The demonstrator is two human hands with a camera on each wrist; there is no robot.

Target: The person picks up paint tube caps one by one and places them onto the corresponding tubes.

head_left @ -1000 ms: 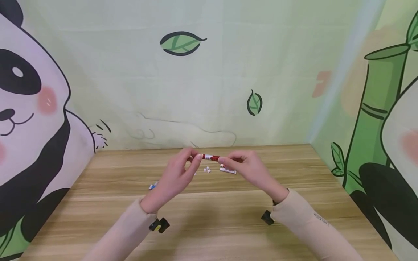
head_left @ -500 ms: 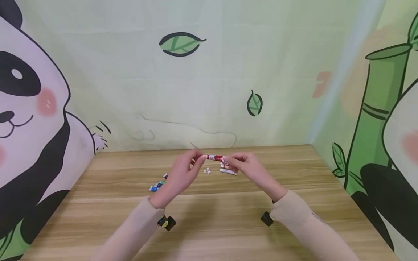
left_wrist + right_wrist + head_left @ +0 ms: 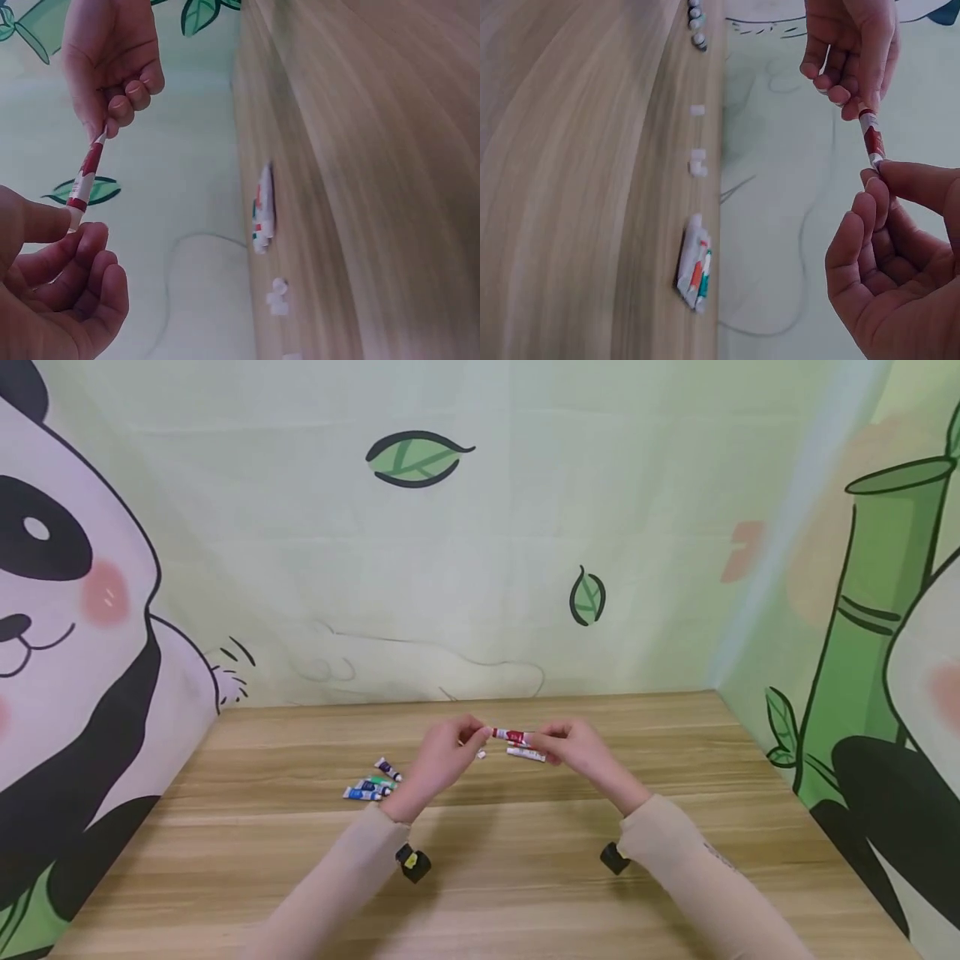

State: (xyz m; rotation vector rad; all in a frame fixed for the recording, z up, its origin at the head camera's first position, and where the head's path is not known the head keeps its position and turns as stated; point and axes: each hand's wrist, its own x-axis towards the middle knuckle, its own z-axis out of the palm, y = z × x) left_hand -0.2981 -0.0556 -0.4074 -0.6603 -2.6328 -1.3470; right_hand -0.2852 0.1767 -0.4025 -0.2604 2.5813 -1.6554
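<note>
A small red-and-white paint tube [image 3: 510, 736] is held level in the air between both hands, above the back of the table. My left hand [image 3: 450, 750] pinches its white cap [image 3: 76, 218] end between thumb and fingers. The other, flat end is gripped by the thumb and forefinger of my right hand [image 3: 581, 750]. In the right wrist view the tube [image 3: 872, 139] spans the gap between the two hands. Below it, white tubes [image 3: 527, 754] lie on the table, partly hidden by the right hand. Small white caps [image 3: 277, 296] lie near them.
Several blue, green and dark tubes [image 3: 367, 790] lie on the wooden table [image 3: 510, 877] left of the left wrist. Behind the table's back edge hangs a printed cloth [image 3: 480, 568] with pandas and bamboo.
Both hands have shifted with the paint tube, rightward and slightly lower in the head view, the left one more. The tubes on the left have come out from behind the left hand.
</note>
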